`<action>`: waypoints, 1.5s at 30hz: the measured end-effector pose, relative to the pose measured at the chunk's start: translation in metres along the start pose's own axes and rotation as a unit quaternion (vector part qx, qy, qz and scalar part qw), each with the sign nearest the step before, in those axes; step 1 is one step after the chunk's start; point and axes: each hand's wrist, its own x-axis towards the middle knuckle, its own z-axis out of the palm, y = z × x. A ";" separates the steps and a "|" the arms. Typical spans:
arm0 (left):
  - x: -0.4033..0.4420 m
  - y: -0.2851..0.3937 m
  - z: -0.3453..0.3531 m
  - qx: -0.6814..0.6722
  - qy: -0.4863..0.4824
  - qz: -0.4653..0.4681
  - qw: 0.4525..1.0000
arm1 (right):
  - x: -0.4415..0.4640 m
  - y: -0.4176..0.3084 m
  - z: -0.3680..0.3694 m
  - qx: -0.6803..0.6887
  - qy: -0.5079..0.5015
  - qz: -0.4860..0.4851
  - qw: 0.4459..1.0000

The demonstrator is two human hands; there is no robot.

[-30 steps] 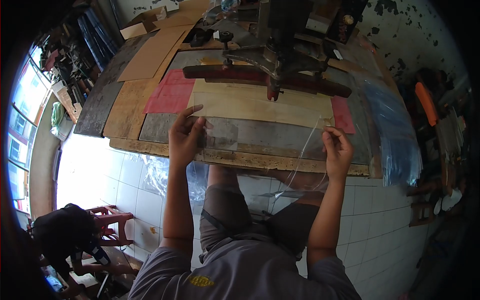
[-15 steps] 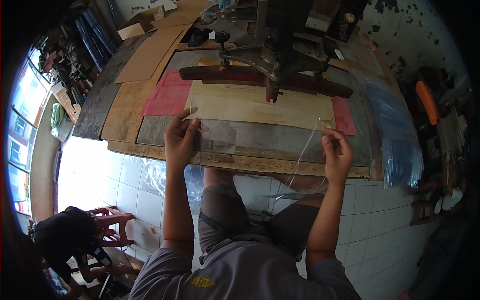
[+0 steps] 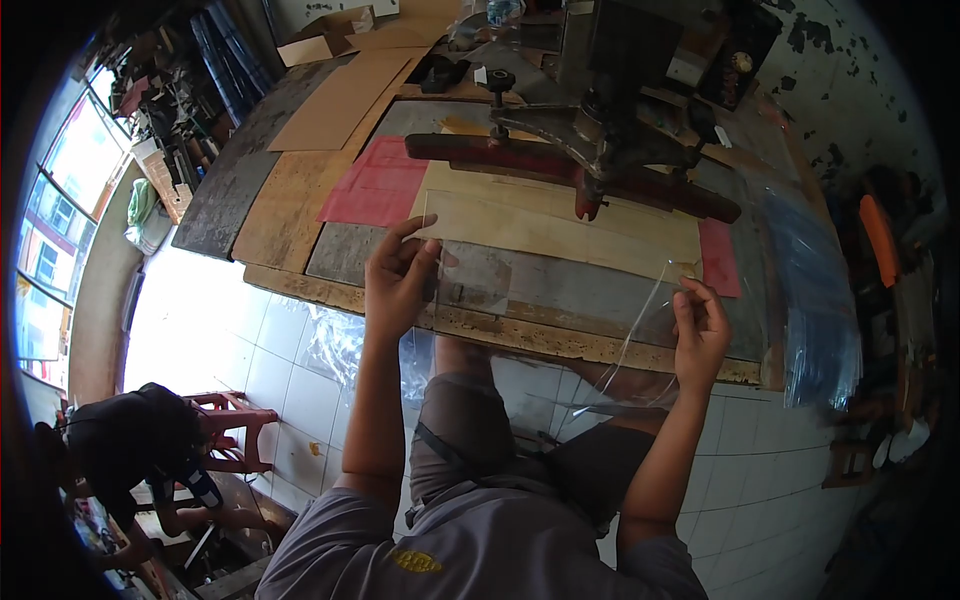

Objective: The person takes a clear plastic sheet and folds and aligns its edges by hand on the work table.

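A clear plastic sheet (image 3: 570, 300) spans the gap between my two hands, its lower part hanging past the table's front edge. My left hand (image 3: 398, 285) pinches its left side, near the end of a pale yellow strip (image 3: 560, 225) on the work surface. My right hand (image 3: 702, 330) pinches its right corner between thumb and fingers. Just beyond the sheet, a press with a long dark red bar (image 3: 530, 165) stands over the strip. Pink sheets (image 3: 368, 185) show at both ends of the strip.
Blue-tinted plastic sheets (image 3: 820, 330) hang over the table's right side. Flat cardboard (image 3: 335, 105) lies at the left, with an open carton (image 3: 325, 38) behind. A crouching person (image 3: 140, 450) is at lower left beside a red stool (image 3: 235, 430). Crumpled clear plastic (image 3: 345, 345) hangs below the front edge.
The camera view has turned slightly, so the table and press sit further right and tilted. Both my hands keep their pinch on the plastic sheet, hardly moving relative to the table.
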 end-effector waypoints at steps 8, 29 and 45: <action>0.002 -0.003 -0.001 -0.026 -0.011 0.015 1.000 | 0.000 0.004 0.000 -0.027 -0.001 -0.007 1.000; 0.002 0.000 0.002 -0.041 -0.002 0.009 0.999 | -0.003 0.006 0.004 -0.021 0.015 -0.012 1.000; 0.003 -0.006 0.003 0.089 -0.044 -0.036 0.994 | 0.028 0.016 -0.031 -0.030 -0.010 0.018 0.999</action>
